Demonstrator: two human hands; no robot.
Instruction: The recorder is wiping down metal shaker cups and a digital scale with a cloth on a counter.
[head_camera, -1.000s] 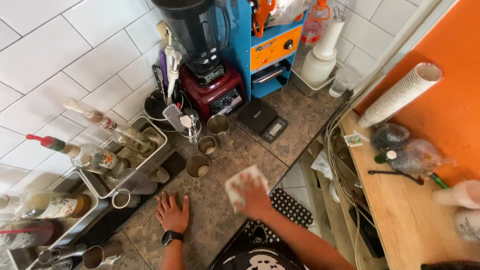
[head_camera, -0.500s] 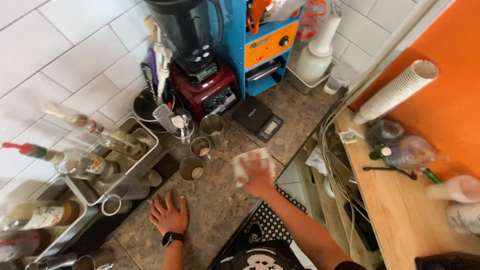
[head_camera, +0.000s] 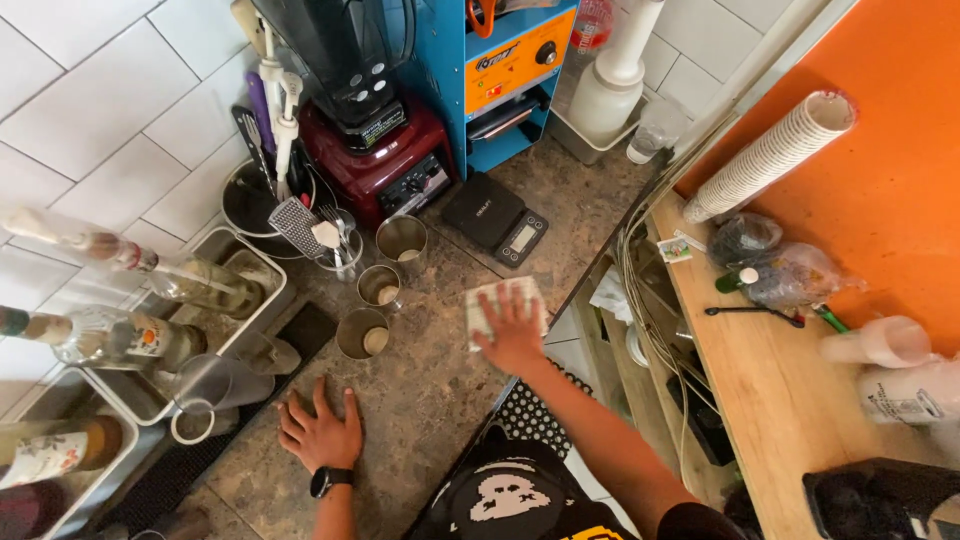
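The right hand (head_camera: 513, 330) lies flat, fingers spread, pressing a pale waffle-textured cloth (head_camera: 492, 300) onto the speckled stone counter (head_camera: 430, 390), just below the black scale (head_camera: 496, 217). The left hand (head_camera: 320, 432) rests open and empty on the counter near three round steel cups (head_camera: 363, 333).

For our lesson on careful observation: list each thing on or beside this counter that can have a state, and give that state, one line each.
Right hand: flat on the white cloth, pressing it to the counter.
Left hand: spread flat on the counter, holding nothing.
Three metal cups: upright, open-topped.
Digital scale: platform bare.
Paper cup stack: lying on its side.
Blender: upright.
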